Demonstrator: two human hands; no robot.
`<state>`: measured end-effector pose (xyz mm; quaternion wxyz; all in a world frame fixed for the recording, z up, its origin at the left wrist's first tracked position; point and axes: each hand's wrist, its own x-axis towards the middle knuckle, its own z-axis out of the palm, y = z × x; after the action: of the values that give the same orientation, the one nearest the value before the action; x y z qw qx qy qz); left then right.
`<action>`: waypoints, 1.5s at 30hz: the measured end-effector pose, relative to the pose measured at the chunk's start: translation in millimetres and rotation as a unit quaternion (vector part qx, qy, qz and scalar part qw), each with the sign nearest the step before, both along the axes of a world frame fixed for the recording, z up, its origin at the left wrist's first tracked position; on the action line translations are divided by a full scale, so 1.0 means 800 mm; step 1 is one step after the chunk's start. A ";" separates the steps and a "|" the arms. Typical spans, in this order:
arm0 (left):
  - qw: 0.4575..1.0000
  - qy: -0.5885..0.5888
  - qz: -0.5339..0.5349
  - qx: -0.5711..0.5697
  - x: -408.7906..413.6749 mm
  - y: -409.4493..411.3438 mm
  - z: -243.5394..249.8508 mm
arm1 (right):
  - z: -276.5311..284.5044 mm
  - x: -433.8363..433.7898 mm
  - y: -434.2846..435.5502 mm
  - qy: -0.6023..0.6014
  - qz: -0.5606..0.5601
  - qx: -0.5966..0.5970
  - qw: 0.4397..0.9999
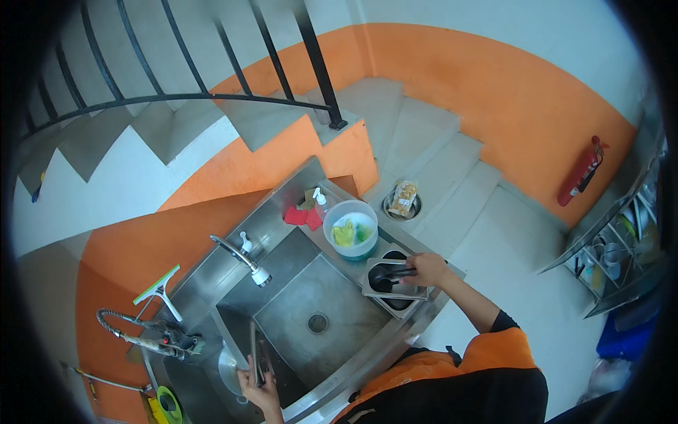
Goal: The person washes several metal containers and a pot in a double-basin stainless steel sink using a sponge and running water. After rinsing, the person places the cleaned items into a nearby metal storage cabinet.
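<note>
My left hand [258, 388] grips a flat steel pan or lid [255, 350], held on edge near the divider between two sink basins. My right hand [428, 269] holds the handles of black utensils [382, 277], which look like ladles or spoons. Their dark heads rest in a rectangular steel food pan [421, 292] on the right rim of the sink. More steel pans [401, 308] sit under it, partly hidden. Beside them stands a clear plastic tub [350, 208] of soapy liquid, with yellow and green sponges or cloths [343, 234] in it.
A chrome faucet [241, 254] reaches over the steel basin [318, 286]. Red cloths [303, 216] and a pump bottle [321, 199] are at the back corner. A squeegee [161, 291] and spray hose [143, 336] are at left. A metal bowl with a packet [403, 200] rests on the stairs.
</note>
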<state>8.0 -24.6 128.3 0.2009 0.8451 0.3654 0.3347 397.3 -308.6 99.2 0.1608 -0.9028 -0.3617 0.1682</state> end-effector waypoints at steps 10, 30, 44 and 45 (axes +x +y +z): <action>0.986 0.125 -0.016 0.113 -0.015 -0.001 -0.033 | -0.034 -0.019 0.015 -0.118 0.050 0.112 0.985; 0.663 -0.368 0.021 -0.652 0.071 -0.027 -0.076 | -0.073 -0.060 0.029 -0.119 0.087 0.007 0.989; 0.627 -0.345 -0.003 -0.699 0.072 -0.027 -0.117 | -0.033 -0.078 0.024 -0.170 0.105 -0.011 0.980; 0.629 -0.357 -0.006 -0.690 0.071 -0.028 -0.110 | -0.024 -0.079 0.023 -0.171 0.107 -0.011 0.979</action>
<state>64.7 -46.7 40.1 0.8423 0.2759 0.3839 0.2589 334.5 -289.9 80.1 0.0675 -0.8759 -0.4766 0.0319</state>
